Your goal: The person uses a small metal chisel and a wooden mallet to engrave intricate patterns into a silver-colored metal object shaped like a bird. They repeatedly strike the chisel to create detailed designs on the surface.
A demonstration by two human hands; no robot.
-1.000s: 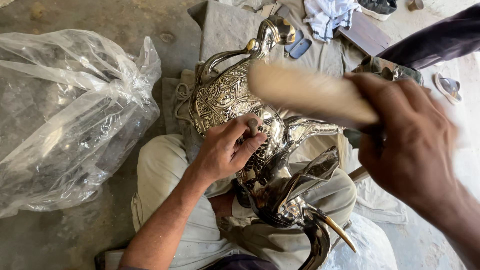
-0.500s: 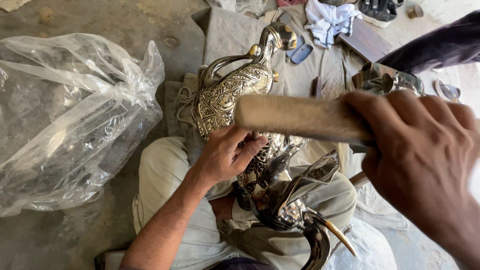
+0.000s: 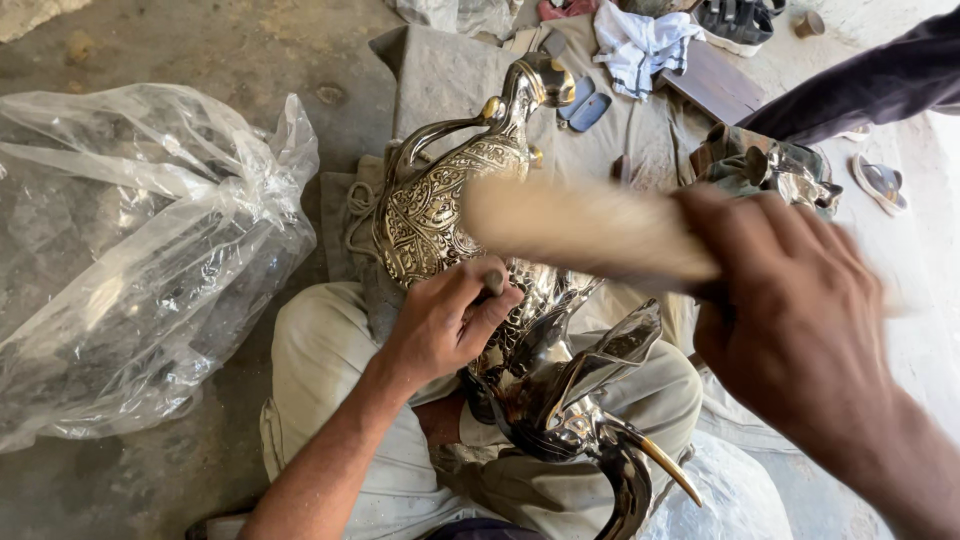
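An ornate engraved metal bird figure (image 3: 445, 205), silver with brass tips, lies across my lap. My left hand (image 3: 445, 325) rests on its body and pinches a small dark punch tool (image 3: 492, 282) upright against the metal. My right hand (image 3: 790, 320) is raised over it, closed on a pale wooden mallet (image 3: 585, 228), which is blurred by motion. A second shiny horned metal piece (image 3: 590, 410) lies nearer my knees.
A big crumpled clear plastic bag (image 3: 140, 260) lies on the concrete floor at left. Grey cloth (image 3: 450, 75), a white rag (image 3: 640, 45), sandals (image 3: 880, 185) and another person's dark sleeve (image 3: 870, 90) are at the top right.
The mallet in my right hand has swung, shifting left and down then back up. My left hand stays on the figure with the punch.
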